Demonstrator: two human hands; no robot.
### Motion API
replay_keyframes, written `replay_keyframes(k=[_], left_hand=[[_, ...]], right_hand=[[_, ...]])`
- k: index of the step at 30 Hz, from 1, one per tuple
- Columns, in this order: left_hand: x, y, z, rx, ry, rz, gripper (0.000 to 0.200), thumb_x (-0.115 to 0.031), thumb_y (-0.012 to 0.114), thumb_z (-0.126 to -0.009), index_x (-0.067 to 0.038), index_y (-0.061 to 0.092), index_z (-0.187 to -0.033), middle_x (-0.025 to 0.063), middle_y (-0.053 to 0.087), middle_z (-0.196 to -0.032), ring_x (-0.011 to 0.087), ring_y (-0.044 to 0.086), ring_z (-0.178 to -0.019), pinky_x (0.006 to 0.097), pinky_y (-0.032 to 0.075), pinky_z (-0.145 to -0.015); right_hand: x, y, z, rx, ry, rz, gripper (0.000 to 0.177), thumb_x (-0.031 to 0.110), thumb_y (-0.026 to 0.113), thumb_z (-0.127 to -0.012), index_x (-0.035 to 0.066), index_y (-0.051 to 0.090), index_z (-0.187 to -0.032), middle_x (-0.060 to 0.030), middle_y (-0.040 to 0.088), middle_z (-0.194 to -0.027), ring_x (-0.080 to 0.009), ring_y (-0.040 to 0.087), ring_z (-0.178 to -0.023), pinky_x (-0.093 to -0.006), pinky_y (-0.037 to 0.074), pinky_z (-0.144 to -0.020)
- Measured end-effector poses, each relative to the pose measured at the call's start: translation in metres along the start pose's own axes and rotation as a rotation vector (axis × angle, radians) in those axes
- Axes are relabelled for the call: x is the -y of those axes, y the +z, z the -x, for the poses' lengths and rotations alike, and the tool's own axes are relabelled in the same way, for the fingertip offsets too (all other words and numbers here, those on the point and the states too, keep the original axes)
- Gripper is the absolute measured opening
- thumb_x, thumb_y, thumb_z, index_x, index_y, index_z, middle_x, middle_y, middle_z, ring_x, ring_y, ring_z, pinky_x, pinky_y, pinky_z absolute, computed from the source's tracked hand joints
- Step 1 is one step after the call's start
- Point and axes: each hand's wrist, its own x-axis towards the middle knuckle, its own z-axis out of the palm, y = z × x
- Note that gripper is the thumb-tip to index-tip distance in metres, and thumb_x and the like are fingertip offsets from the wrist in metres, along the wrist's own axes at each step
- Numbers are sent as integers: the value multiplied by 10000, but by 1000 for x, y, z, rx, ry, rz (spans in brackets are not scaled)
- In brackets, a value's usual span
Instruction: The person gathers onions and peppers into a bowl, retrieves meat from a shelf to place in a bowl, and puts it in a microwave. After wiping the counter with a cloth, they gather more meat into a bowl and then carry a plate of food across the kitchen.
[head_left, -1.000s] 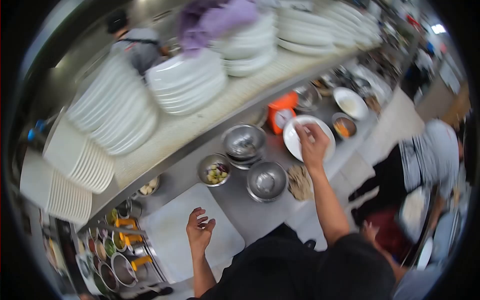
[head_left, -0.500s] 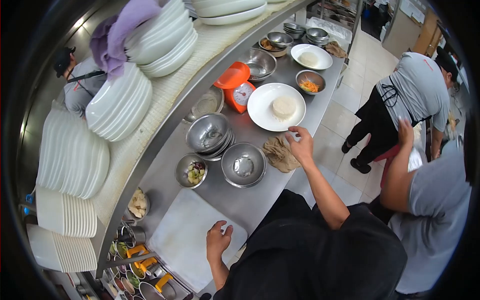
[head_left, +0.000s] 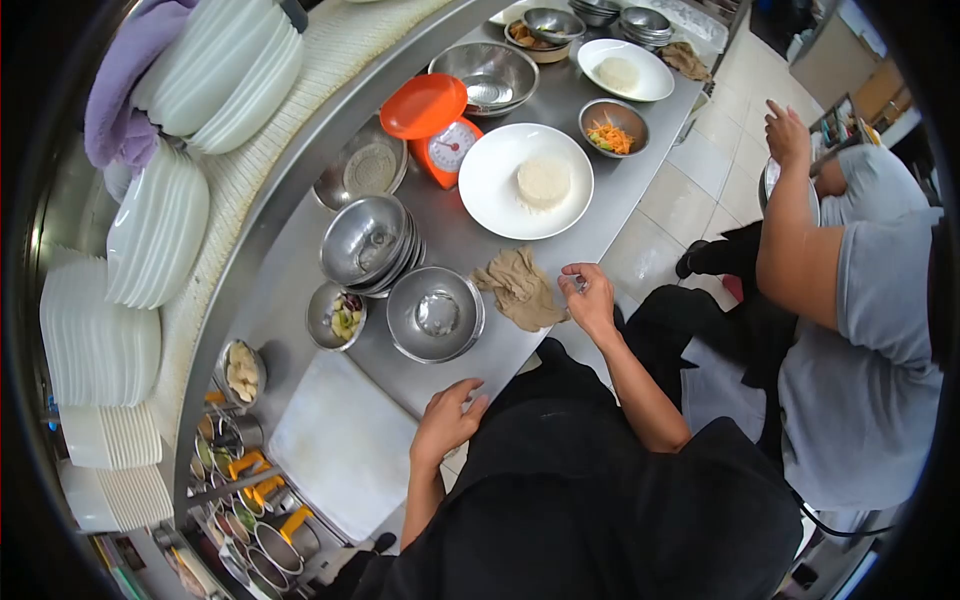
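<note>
My left hand (head_left: 448, 418) hovers near the table's front edge, beside the white cutting board (head_left: 345, 440). Its fingers are loosely bent, thumb apart, holding nothing. My right hand (head_left: 588, 297) is just off the edge, right of a crumpled brown cloth (head_left: 522, 288); its fingers are half curled with nothing visible in them. Between the hands and the shelf sit a steel bowl (head_left: 436, 314), a stack of steel bowls (head_left: 366, 242) and a small bowl of cut vegetables (head_left: 340, 318). Farther back, a white plate (head_left: 490, 185) bears a round mound of rice (head_left: 543, 182).
An orange kitchen scale (head_left: 443, 145) stands beside the plate. A bowl of shredded carrot (head_left: 612, 130) and a second rice plate (head_left: 640, 72) lie beyond. Stacked white dishes (head_left: 100, 330) fill the shelf at left. A co-worker in a grey shirt (head_left: 860, 340) stands close on the right.
My view has shifted, so the table's things sit lower and further left. My right hand has come back from near the rice plate to beside the cloth. The co-workers have moved.
</note>
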Motion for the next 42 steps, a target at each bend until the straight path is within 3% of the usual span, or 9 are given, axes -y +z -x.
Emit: replay_keyframes(k=[2,7,8,12,21,27,33,35,42], left_hand=[[-15,16,-15,64,49,-28,349,-237,557,-831,-3,580,-1089,200,609,-1062,354,584,-979,395,451,-850],[-39,42,-33,70,-15,-64,330,-229,525,-858,0,573,-1091,195,588,-1102,374,549,-1017,416,425,-887],[-38,47,-34,65,-49,-93,331,-231,525,-857,2,575,-1086,199,592,-1092,373,550,-1015,417,426,-886],[-34,59,-29,62,-169,-130,336,-237,527,-855,12,578,-1075,210,598,-1068,374,552,-1013,419,429,-885],[-16,90,6,-82,-369,23,338,-272,555,-842,-31,593,-1077,215,633,-946,368,592,-936,420,458,-832],[7,104,21,-31,-398,98,339,-292,562,-846,-47,600,-1078,202,645,-932,343,616,-905,393,473,-817],[6,104,12,79,-251,163,335,-310,571,-842,-57,617,-1057,178,654,-945,326,628,-896,375,479,-816],[6,104,2,121,-192,175,333,-312,569,-843,-57,621,-1051,172,655,-949,322,628,-898,372,478,-816],[-17,93,-36,154,8,148,337,-323,566,-846,-56,632,-1041,164,661,-914,303,634,-862,364,479,-780]], right_hand=[[2,-6,-8,83,27,-15,198,90,647,-718,28,643,-906,-151,604,-932,-295,573,-838,-376,458,-758],[1,5,-17,299,-402,-60,221,57,635,-689,5,634,-904,-162,604,-935,-351,545,-916,-396,445,-826],[2,11,-15,448,-460,-29,311,53,629,-686,3,602,-992,-176,570,-1045,-353,504,-1004,-415,409,-893],[5,59,-16,606,-670,135,507,100,594,-765,-2,433,-1235,-209,409,-1273,-386,348,-1209,-444,304,-1006],[26,164,-73,406,-919,322,481,212,463,-879,7,375,-1305,-194,340,-1371,-361,277,-1292,-461,210,-1071],[50,224,-122,417,-742,319,490,228,440,-897,71,344,-1351,-158,333,-1402,-349,260,-1314,-457,210,-1078],[2,127,-44,408,-816,277,468,95,480,-853,56,405,-1313,-151,420,-1344,-313,368,-1263,-416,284,-1053],[-6,82,-24,411,-793,265,512,5,511,-759,42,454,-1267,-149,431,-1330,-314,373,-1257,-403,277,-1061],[-49,16,-59,316,-674,249,552,-106,512,-685,67,525,-1209,-130,468,-1298,-310,393,-1238,-409,300,-1046]])
